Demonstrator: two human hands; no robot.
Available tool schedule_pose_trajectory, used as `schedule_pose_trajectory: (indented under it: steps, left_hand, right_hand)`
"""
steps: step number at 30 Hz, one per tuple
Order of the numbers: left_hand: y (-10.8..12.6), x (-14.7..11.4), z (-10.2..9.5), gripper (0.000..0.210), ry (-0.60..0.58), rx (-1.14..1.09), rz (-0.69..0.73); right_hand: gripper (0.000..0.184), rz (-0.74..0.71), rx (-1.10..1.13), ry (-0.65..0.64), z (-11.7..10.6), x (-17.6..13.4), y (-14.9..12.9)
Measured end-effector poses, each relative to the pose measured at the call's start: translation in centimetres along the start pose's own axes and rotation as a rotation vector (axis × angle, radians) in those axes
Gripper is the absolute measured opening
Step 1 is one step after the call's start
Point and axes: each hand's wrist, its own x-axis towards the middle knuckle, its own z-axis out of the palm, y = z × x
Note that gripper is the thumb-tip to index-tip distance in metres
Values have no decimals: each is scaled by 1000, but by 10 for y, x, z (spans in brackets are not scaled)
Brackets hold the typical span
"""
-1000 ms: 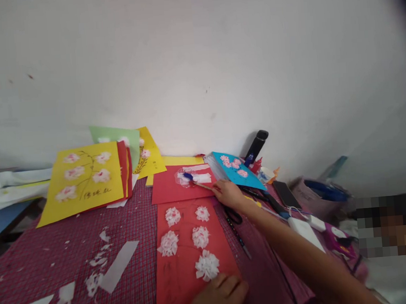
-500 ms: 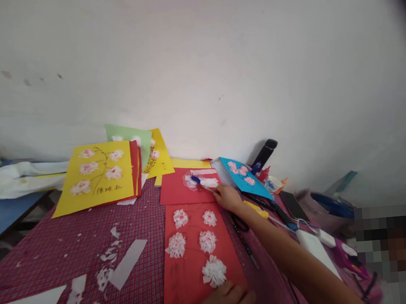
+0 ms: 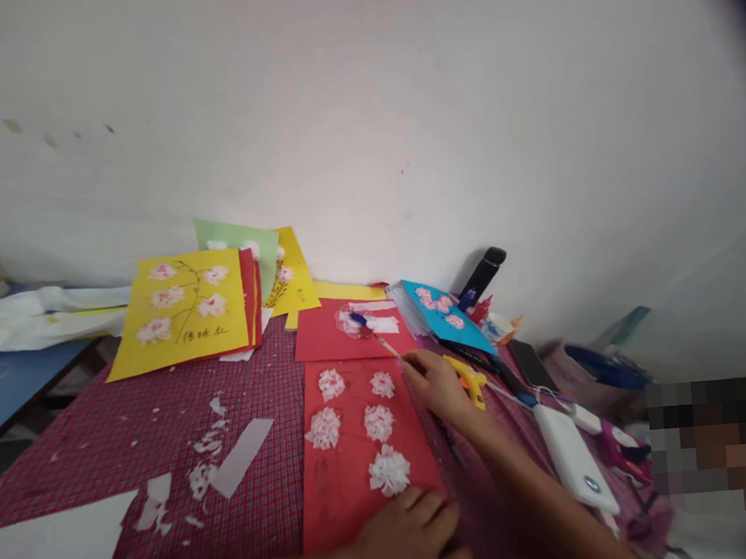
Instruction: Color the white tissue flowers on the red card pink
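In my right hand (image 3: 438,386) is a thin paintbrush (image 3: 388,346), pinched by its handle. The brush's dark blue end rests over a small clear round dish (image 3: 345,323) with pinkish contents. That dish sits on a red sheet (image 3: 316,334), beside white paper strips (image 3: 384,324). Nearer to me lies a red card (image 3: 358,509) with several crumpled-paper flowers and thin drawn branches. Most flowers have pink tints; the lowest flower (image 3: 389,470) looks plain white. My left hand (image 3: 412,536) lies on the card's lower part, fingers spread just below that flower.
On the left stand a yellow flower card (image 3: 185,307) and other cards against the wall. Paper scraps (image 3: 208,443) and a white sheet (image 3: 51,546) lie on the checked cloth. To the right are a blue card (image 3: 474,333), a yellow glue gun (image 3: 468,378) and a white power bank (image 3: 574,457).
My right hand has drawn back slightly toward me with the brush, whose end stays over the dish. More of my left hand and forearm shows. The view has tilted a little.
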Motion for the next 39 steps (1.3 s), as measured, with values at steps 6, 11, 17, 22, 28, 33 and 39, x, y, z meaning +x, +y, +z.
schedule_pose_trajectory:
  steps: [6, 11, 17, 22, 28, 33, 39]
  left_hand:
    - [3, 3, -23, 28, -48, -21, -31]
    - [2, 9, -46, 34, -188, -85, -8]
    - [-1, 12, -63, 47, -254, -151, 34]
    - [-2, 12, -65, 34, -206, -183, 166]
    - [4, 12, -61, 21, -172, -182, 181]
    - [15, 7, -55, 21, -189, -61, 151]
    - [28, -1, -17, 29, -53, 93, 68]
  right_hand:
    - [29, 111, 258, 143, -9, -76, 5]
    - [28, 232, 390, 232, -4, -115, 11]
    - [22, 297, 508, 382, 10, -137, 18]
    - [38, 299, 665, 381, 11, -147, 17]
    - [46, 228, 653, 351, 10, -146, 11]
    - [33, 283, 529, 410, 15, -150, 17]
    - [32, 243, 440, 439, 1, -133, 19]
